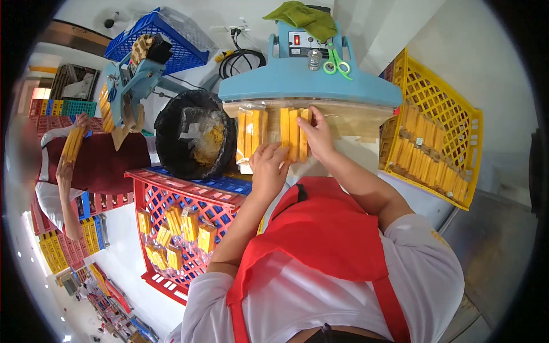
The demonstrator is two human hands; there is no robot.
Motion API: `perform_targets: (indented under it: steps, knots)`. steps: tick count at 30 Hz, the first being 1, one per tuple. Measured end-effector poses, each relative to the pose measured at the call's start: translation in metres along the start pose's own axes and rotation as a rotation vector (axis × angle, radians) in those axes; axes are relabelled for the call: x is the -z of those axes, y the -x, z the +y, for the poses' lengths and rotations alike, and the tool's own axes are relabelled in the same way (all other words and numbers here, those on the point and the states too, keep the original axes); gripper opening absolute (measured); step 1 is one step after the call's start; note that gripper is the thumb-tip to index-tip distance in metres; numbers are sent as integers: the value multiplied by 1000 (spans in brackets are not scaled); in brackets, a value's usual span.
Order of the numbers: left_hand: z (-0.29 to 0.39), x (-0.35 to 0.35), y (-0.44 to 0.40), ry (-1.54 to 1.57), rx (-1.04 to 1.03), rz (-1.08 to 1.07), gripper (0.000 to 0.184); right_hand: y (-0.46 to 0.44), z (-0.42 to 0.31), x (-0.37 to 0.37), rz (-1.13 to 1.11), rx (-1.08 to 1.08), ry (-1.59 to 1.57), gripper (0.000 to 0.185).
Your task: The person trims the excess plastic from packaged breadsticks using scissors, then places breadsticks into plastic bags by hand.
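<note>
Two clear packs of yellow-orange sticks lie side by side below the jaw of a blue sealing machine (309, 83). My right hand (317, 134) rests at the right edge of the right pack (294, 128), thumb and fingers around its upper corner. Fingers bent, my left hand (270, 166) touches the lower left part of that same pack. The left pack (248, 134) lies just above and left of my left hand, its film partly open-looking at the top. Green scissors (336, 64) and a green cloth (302, 20) sit on the machine.
A black-lined bin (171, 134) with scraps stands left of the packs. Below it, a red crate (220, 200) holds several bagged packs. A yellow crate (472, 148) with several sticks is at right. At far left, a co-worker (103, 163) holds sticks beside another blue machine (140, 80).
</note>
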State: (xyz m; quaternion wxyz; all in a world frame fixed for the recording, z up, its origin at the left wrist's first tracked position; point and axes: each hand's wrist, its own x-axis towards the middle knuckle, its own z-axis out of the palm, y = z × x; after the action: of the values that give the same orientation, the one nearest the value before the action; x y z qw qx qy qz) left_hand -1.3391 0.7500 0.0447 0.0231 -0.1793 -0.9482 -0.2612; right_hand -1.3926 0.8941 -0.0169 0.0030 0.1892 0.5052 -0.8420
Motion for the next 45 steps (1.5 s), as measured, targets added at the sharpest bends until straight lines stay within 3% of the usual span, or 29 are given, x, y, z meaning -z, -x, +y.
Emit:
perform_targets:
  steps: [8,12,14,20,29,45]
  knots:
    - [-18,-11,14,-141,-13,84,32,-11,18,0,-5,28,-123,49]
    - [-23,-16,16,-170,-32,136,33,1,12,6,71,-48,-24,48]
    - [-23,-17,17,-161,-37,148,33,6,14,9,-78,-76,-59,50]
    - [-29,-18,20,-147,-39,182,33,16,8,-8,-146,-33,-84,54]
    - [-32,-17,26,-117,-41,202,38,13,19,3,12,-59,-77,55]
    - [-30,-12,33,-129,-61,215,41,27,21,-2,-86,-48,-72,43]
